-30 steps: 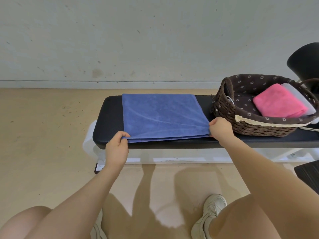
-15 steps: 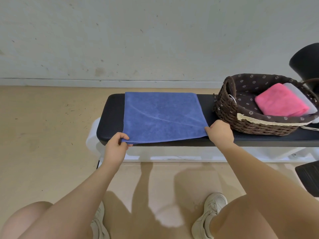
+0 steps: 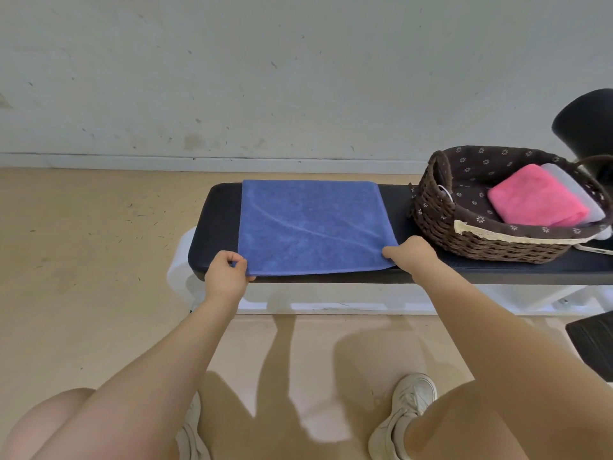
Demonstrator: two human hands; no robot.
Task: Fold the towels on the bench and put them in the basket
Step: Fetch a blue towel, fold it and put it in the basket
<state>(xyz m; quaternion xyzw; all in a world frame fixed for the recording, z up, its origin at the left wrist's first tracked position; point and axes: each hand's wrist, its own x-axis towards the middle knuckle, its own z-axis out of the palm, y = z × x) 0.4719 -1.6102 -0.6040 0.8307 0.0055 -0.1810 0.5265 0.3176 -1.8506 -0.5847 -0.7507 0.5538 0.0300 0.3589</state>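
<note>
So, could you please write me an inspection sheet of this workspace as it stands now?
Surface: black padded bench, on a white frame.
Job's things: blue towel lies flat on the bench; basket at the bench's right end holds a folded pink towel and a white towel.
Clutter: black object behind the basket, unclear what.
Grippers: left hand pinches the blue towel's near left corner; right hand grips its near right corner.
Cables: nothing seen.
Surroundings: pale wall, tan floor, black mat at right.
</note>
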